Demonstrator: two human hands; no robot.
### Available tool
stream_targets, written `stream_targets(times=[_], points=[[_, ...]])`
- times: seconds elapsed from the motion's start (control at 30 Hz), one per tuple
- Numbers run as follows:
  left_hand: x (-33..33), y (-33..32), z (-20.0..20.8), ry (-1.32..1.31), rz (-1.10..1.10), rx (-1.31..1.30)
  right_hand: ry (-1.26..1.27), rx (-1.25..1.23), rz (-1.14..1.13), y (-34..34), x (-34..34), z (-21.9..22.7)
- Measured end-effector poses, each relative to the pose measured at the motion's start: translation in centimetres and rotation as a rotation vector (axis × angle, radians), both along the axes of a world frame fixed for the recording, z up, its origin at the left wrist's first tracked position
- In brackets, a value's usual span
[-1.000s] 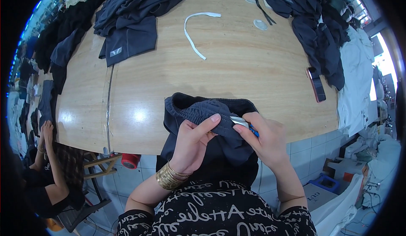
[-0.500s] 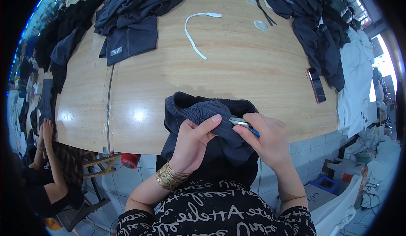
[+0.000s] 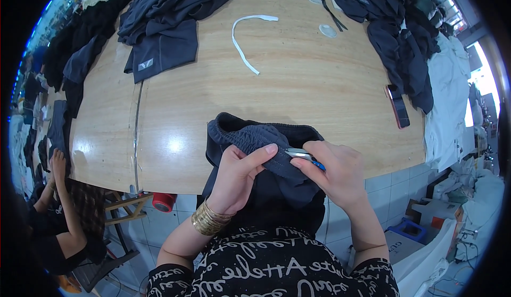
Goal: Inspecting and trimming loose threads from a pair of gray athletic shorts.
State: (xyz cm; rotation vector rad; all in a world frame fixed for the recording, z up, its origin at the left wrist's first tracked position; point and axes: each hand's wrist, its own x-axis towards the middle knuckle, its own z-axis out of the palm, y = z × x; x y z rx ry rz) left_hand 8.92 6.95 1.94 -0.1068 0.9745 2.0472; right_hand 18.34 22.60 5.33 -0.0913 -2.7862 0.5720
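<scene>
Dark garment (image 3: 266, 153) with a gathered elastic waistband hangs over the near edge of the wooden table (image 3: 319, 95). Left hand (image 3: 237, 177) pinches its waistband fabric; right hand (image 3: 338, 174) grips small thread snips (image 3: 301, 154) against it. Farther off, a folded dark garment (image 3: 162, 52) shows a small pale logo patch.

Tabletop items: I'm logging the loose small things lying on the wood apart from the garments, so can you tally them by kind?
White strap or band: 1
Pale round discs: 2
Phone with reddish edge: 1
Total: 4
</scene>
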Motion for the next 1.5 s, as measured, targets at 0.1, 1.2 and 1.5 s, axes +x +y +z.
stream_targets(times=[0.1,1.2,1.5], points=[[-0.10,-0.15,-0.08,-0.008,-0.018,-0.005,-0.005,-0.024,0.000,0.05,0.01,-0.10],[0.26,0.06,0.40,0.008,-0.030,0.026,0.124,-0.029,-0.025,-0.48,-0.02,-0.39],[0.20,-0.07,0.05,0.046,-0.061,0.029,0.100,-0.045,-0.044,-0.48,0.00,-0.15]])
